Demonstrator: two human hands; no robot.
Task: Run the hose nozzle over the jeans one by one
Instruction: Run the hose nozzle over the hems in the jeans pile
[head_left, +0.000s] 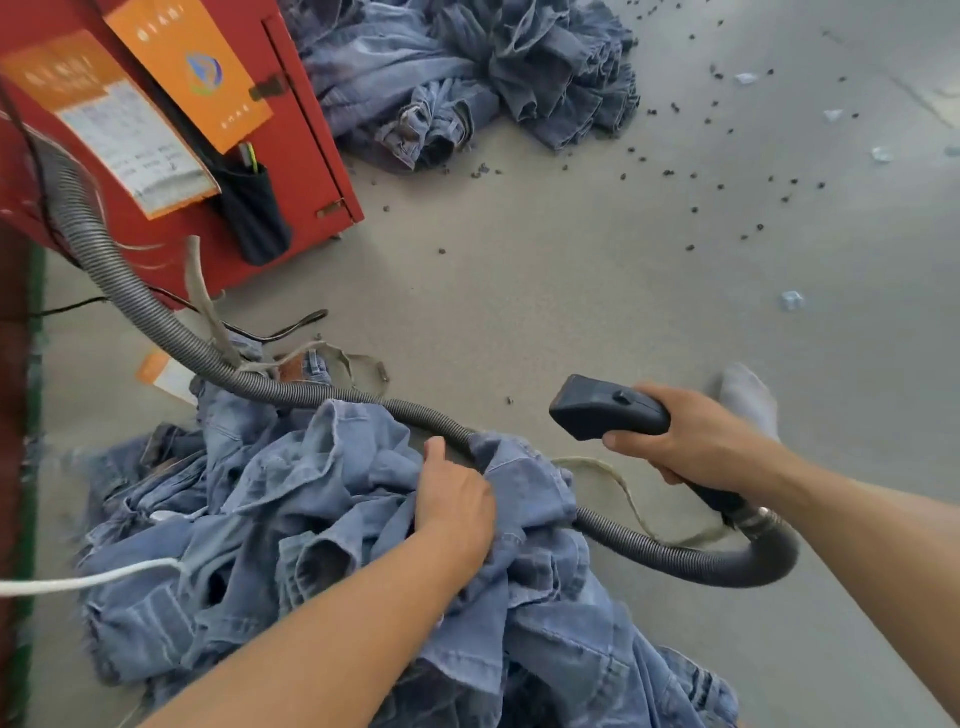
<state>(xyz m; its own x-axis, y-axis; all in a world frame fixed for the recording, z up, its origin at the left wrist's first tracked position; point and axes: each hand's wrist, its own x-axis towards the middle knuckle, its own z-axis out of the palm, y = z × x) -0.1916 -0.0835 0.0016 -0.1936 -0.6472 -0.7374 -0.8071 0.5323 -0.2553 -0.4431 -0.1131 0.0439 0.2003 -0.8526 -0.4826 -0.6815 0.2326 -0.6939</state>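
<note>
A heap of light blue jeans (291, 525) lies on the floor in front of me. My left hand (454, 499) grips a fold of the top pair near the middle of the heap. My right hand (691, 436) holds the dark hose nozzle (602, 410) by its handle, above bare floor to the right of the heap, its flat head pointing left. The grey ribbed hose (156, 322) runs from the upper left across the jeans, then loops round on the floor to the nozzle's rear.
A red machine cabinet (291, 135) with orange labels and a black pouch stands at upper left. A second heap of jeans (467, 78) lies behind it. Small dark bits (727, 171) are scattered over the grey floor. A socked foot (748, 397) shows beside my right hand. A white cord (88, 579) crosses the lower left.
</note>
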